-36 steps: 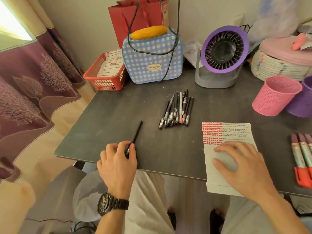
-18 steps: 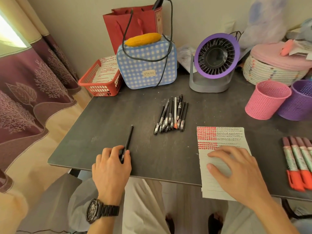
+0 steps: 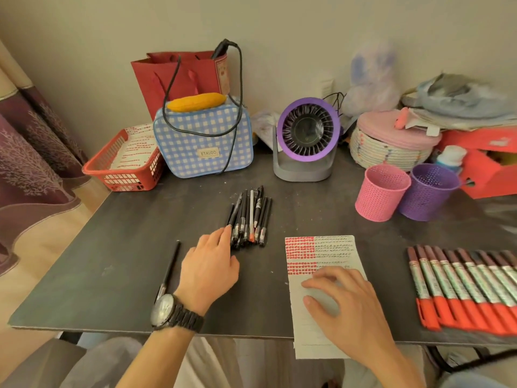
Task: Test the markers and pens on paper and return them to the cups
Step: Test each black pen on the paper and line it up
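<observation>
Hands on pens & paper

L hand (image 3: 209,264) stretched over table (image 3: 120,247), fingers loose & apart, tips touching pen pile (image 3: 249,217). Black pen (image 3: 169,268) lay just left of wrist. R hand (image 3: 345,302) pinned paper (image 3: 333,247), fingers spread. Markers (image 3: 461,287) far right, pink cup (image 3: 382,191) & purple cup (image 3: 429,191) behind.

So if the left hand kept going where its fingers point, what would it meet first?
The pens: the left hand has its fingertips at the pile's near left end, perhaps touching it; depth is unclear.
</observation>
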A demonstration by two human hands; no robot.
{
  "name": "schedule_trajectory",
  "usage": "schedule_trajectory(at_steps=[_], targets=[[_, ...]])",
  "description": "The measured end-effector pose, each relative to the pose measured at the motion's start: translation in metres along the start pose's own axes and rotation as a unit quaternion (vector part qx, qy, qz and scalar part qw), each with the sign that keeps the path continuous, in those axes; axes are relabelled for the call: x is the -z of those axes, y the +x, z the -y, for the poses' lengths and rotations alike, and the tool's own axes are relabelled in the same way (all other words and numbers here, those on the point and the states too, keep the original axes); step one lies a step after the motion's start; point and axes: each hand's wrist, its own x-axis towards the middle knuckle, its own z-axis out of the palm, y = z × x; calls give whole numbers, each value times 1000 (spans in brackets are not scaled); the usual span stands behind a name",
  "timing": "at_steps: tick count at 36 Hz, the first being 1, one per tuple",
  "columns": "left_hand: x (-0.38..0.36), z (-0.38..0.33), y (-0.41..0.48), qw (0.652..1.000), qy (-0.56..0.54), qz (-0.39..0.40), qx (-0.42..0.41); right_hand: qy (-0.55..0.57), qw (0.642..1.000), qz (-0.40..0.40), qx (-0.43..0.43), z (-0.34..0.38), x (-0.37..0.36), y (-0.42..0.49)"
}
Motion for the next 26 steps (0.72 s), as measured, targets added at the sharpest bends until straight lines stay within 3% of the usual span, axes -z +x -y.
schedule_trajectory(at_steps=[11, 26], targets=[[-11, 17, -3, 995, -60, -44, 61, -2, 1000, -14, 1, -1, -2, -1], [1, 25, -2, 986, -100, -22, 133, -12, 1000, -28, 7, -1, -2, -1]])
